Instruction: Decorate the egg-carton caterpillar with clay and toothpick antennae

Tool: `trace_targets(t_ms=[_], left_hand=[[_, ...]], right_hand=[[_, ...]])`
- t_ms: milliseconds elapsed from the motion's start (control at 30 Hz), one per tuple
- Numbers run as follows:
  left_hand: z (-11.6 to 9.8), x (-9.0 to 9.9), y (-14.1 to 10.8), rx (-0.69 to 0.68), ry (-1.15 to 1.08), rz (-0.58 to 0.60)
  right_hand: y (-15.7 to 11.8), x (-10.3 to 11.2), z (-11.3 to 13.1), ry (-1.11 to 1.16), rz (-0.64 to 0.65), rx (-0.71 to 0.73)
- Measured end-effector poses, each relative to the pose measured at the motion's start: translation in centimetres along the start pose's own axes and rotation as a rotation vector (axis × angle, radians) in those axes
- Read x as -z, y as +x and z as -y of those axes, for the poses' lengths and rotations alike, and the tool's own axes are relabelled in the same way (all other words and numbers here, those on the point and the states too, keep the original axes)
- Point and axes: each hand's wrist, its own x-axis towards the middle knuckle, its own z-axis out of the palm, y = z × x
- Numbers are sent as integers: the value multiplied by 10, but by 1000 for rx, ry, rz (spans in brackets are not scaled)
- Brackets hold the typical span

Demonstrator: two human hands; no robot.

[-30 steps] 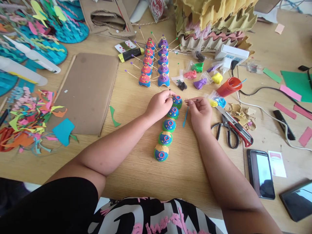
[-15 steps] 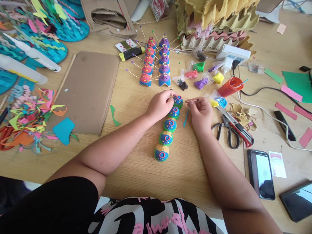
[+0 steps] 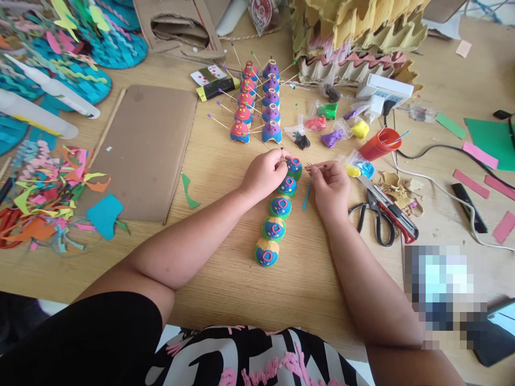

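Several blue and green clay-covered domes with pink rings stand in a line at the table's middle. My left hand (image 3: 269,172) is at the left side of the farthest dome (image 3: 294,166), its fingers pinched on a thin stick with a dark tip. On the other side, my right hand (image 3: 332,187) holds several thin sticks (image 3: 312,169) between thumb and fingers. Below them lies a small blue tool (image 3: 307,195). Beyond the hands stand a row of red-topped figures (image 3: 243,112) and a row of purple-topped figures (image 3: 271,113), with sticks poking out.
Bags of coloured clay (image 3: 331,137), an orange cup (image 3: 380,143), scissors (image 3: 378,219) and a red cutter (image 3: 396,214) lie to the right. Cardboard (image 3: 148,150) and paper scraps (image 3: 52,198) are left. Egg trays (image 3: 354,37) stand behind.
My right hand has shifted very slightly left with the sticks. My left hand stays at the farthest dome.
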Motion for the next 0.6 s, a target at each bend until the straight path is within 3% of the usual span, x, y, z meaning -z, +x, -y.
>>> trace_targets(t_ms=[300, 600], left_hand=[[1, -1, 0, -6, -26, -2], [-2, 1, -1, 18, -20, -2]], right_hand=[[0, -1, 1, 18, -29, -28], [0, 1, 3, 42, 29, -105]])
